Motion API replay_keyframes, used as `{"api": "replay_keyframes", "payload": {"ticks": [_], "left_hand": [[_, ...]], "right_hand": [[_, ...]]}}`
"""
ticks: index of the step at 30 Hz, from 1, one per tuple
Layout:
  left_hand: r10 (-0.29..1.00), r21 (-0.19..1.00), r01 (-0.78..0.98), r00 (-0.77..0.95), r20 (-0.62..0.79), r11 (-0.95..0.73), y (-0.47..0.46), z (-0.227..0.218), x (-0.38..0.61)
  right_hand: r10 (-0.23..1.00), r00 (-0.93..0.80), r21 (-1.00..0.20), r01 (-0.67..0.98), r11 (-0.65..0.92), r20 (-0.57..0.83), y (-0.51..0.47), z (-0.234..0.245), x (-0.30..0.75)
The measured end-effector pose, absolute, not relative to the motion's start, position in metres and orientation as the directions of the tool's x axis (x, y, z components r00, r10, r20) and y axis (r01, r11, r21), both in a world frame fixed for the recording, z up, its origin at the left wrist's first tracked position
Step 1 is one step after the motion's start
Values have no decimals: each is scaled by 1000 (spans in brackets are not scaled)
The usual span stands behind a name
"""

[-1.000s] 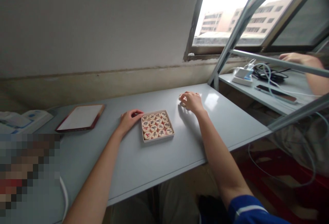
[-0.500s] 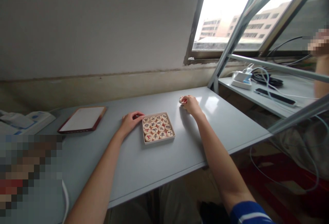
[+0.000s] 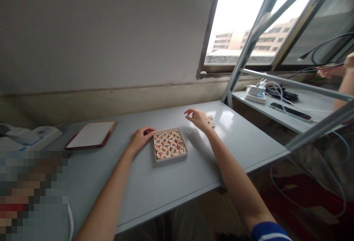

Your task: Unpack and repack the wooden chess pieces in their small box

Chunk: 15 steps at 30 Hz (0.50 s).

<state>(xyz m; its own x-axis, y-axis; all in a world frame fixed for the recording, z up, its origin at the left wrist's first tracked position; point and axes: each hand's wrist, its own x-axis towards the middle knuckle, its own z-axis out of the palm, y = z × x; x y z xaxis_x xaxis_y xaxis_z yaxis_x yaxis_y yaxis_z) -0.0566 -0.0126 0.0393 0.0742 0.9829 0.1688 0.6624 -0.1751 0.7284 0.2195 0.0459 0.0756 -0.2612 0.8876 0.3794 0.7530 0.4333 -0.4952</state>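
Note:
A shallow square box (image 3: 170, 158) filled with round wooden Chinese chess pieces lies on the grey table (image 3: 155, 182). My left hand (image 3: 141, 138) rests against the box's left rim, fingers curled at its far corner. My right hand (image 3: 197, 118) hovers just above the table to the right of the box, fingers apart and empty. A small pile of loose wooden pieces (image 3: 210, 120) lies just behind and to the right of that hand.
A red-framed tablet (image 3: 90, 134) lies at the left. A white device (image 3: 27, 137) sits at the far left. On the neighbouring desk are a power strip (image 3: 256, 94), cables and a phone (image 3: 287, 111). Another person's hand (image 3: 329, 70) holds a cable there.
My right hand lifted off the loose pieces and moved left toward the box with its fingers spread. The camera tilted a little. My left hand stayed on the box.

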Motion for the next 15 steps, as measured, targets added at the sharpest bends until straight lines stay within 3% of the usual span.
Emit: {"api": "replay_keyframes", "payload": {"ticks": [2,4,8,11,15], "left_hand": [[981,724,667,70,179,-179,-14,40,-56],[981,721,668,70,183,-182,-15,40,-55],[981,727,664,56,184,-174,-14,39,-56],[978,731,654,68,198,-194,-13,37,-57],[976,743,635,89,201,-211,-11,37,-58]], "right_hand": [[765,-551,-578,521,628,333,33,81,198],[595,-757,-601,351,718,269,17,84,174],[352,-917,-577,186,795,190,-7,83,141],[341,-919,-572,174,801,197,-13,80,136],[471,-842,-591,246,768,261,-5,85,148]]}}
